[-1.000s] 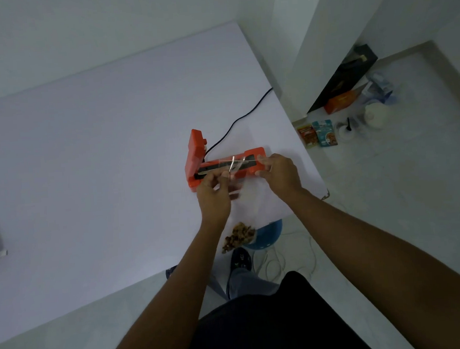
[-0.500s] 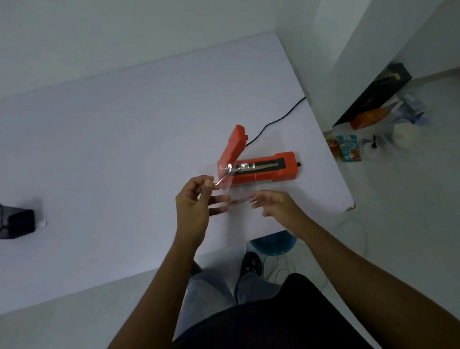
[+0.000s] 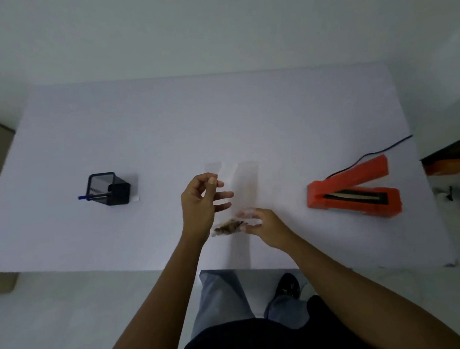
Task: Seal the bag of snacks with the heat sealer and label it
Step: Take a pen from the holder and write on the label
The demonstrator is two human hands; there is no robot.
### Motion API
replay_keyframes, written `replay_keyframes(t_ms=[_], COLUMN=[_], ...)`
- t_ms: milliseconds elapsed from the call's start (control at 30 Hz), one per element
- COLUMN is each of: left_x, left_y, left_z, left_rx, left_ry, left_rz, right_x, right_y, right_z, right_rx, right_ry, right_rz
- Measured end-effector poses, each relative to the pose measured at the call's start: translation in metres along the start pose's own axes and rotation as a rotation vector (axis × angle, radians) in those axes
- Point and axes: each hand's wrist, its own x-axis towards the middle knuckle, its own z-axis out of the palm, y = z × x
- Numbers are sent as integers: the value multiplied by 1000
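Note:
A clear plastic bag point(image 3: 245, 184) is held flat above the middle of the white table point(image 3: 166, 129), with brown snacks point(image 3: 228, 226) gathered at its near end. My left hand point(image 3: 201, 203) pinches the bag's far left corner between thumb and forefinger, its other fingers spread. At the snack end my right hand point(image 3: 266, 225) holds the bag between thumb and fingers. The orange heat sealer point(image 3: 354, 195) lies on the table to the right, its lid raised, apart from both hands.
A black mesh pen holder point(image 3: 110, 188) lies on its side at the left with a blue pen point(image 3: 86, 197) sticking out and a small white thing beside it. The sealer's black cord point(image 3: 371, 152) runs off the right edge. My legs are below the near edge.
Both hands drew the bag off the sealer and carried it left to the table's middle. The view swung left, so the pen holder now shows and the sealer sits at the right.

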Motion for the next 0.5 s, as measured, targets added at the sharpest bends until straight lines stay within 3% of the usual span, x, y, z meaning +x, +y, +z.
replay_keyframes(t_ms=[233,367,500], left_x=[96,149,165], left_y=[-9,-29,-63], left_z=[-76,-115,-133], left_rx=[-24,192,473], left_ry=[31,-41,-195], left_rz=[-49,5,-136], right_x=[71,104,124], right_y=[-31,-44,-53], right_z=[67,80,81], right_rx=[-16,-71,-47], right_ry=[216,297,370], right_rz=[76,104,179])
